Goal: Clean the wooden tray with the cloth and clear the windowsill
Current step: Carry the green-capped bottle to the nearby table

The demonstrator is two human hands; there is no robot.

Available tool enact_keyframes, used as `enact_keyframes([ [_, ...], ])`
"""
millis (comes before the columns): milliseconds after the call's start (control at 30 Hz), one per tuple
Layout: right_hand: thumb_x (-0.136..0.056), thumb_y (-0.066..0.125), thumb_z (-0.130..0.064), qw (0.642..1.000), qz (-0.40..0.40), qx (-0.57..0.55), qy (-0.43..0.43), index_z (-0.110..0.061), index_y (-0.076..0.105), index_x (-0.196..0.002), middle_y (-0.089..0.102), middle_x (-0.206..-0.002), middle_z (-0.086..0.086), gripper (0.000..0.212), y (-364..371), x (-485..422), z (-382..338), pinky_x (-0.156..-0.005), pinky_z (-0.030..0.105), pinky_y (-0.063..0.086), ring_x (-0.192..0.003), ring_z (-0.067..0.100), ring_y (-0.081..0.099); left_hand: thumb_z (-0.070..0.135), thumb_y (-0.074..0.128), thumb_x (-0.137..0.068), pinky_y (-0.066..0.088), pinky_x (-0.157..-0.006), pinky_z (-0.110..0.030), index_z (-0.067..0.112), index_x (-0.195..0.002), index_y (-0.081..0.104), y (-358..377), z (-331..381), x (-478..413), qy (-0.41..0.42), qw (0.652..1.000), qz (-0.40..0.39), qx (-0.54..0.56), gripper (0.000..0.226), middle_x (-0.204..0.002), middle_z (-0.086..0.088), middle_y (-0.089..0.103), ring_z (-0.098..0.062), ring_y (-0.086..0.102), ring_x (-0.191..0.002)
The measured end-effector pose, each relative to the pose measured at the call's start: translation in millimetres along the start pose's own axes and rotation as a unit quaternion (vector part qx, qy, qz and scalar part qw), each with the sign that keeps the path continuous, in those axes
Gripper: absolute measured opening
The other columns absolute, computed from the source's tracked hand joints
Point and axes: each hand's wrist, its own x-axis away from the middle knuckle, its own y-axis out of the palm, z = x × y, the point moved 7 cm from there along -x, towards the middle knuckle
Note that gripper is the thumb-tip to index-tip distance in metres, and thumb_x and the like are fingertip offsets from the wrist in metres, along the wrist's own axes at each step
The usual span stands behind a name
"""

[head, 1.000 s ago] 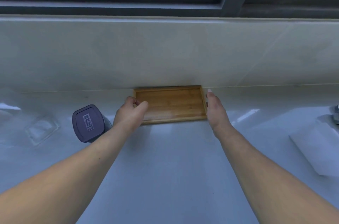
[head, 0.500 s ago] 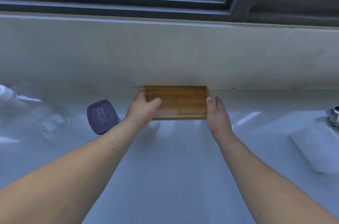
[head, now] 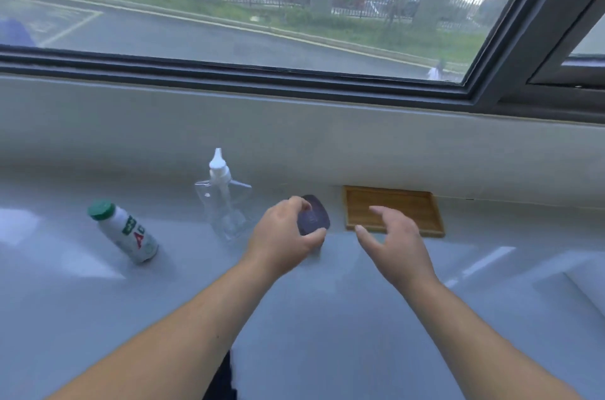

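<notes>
The wooden tray (head: 412,208) lies flat against the back wall of the white windowsill (head: 327,317), right of centre. My left hand (head: 281,240) curls around a dark purple lidded container (head: 314,218) just left of the tray, thumb and fingers on its sides. In front of the tray's left part hovers my right hand (head: 393,242), fingers spread, holding nothing. No cloth shows clearly.
A clear spray bottle (head: 224,200) with a white nozzle stands left of the purple container. Further left stands a white drink bottle (head: 126,232) with a green cap. A white object (head: 586,291) sits at the right edge. The window frame runs above.
Both hands have let go of the tray, which now rests by the wall. My left hand moved left onto the purple container; my right hand drew back open. The view has lifted.
</notes>
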Motion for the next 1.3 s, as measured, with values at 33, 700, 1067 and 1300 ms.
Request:
enact_keyframes([
  [33, -0.090, 0.063, -0.053, 1.000, -0.001, 0.002, -0.013, -0.025, 0.056, -0.141, 0.059, -0.139, -0.007, 0.059, 9, 10, -26, -0.103, 0.034, 0.041, -0.132, 0.017, 0.047, 0.058, 0.071, -0.077, 0.045, -0.083, -0.031, 0.034, -0.118, 0.059, -23, -17, 16, -0.004, 1.000, 0.008, 0.002, 0.048, -0.118, 0.017, 0.063, -0.009, 0.056, -0.109],
  [700, -0.097, 0.059, -0.037, 0.956, -0.212, -0.186, 0.082, -0.029, 0.051, -0.145, 0.055, -0.147, -0.003, 0.049, 296, 93, -284, -0.087, 0.032, 0.046, -0.116, 0.014, 0.056, 0.069, 0.074, -0.077, 0.048, -0.085, -0.037, 0.029, -0.139, 0.048, -261, -306, 129, -0.256, 0.961, 0.099, -0.040, 0.078, -0.146, 0.006, 0.052, -0.020, 0.058, -0.120],
  [1067, -0.097, 0.052, -0.052, 0.803, -0.276, -0.412, 0.330, -0.030, 0.060, -0.102, 0.060, -0.123, 0.009, 0.024, 393, 35, -277, -0.099, 0.047, 0.055, -0.108, 0.029, 0.066, 0.063, 0.084, -0.069, 0.045, -0.071, -0.031, 0.040, -0.140, 0.045, -216, -334, 39, -0.266, 0.961, 0.065, 0.032, 0.084, -0.134, 0.010, 0.058, -0.017, 0.059, -0.108],
  [1300, -0.098, 0.050, -0.062, 0.731, -0.275, -0.493, 0.383, -0.027, 0.060, -0.129, 0.067, -0.118, 0.002, 0.048, 415, 33, -279, -0.098, 0.044, 0.053, -0.101, 0.025, 0.071, 0.054, 0.085, -0.071, 0.046, -0.064, -0.029, 0.039, -0.110, 0.058, -204, -347, 29, -0.262, 0.961, 0.078, 0.034, 0.050, -0.101, 0.018, 0.066, -0.002, 0.062, -0.088],
])
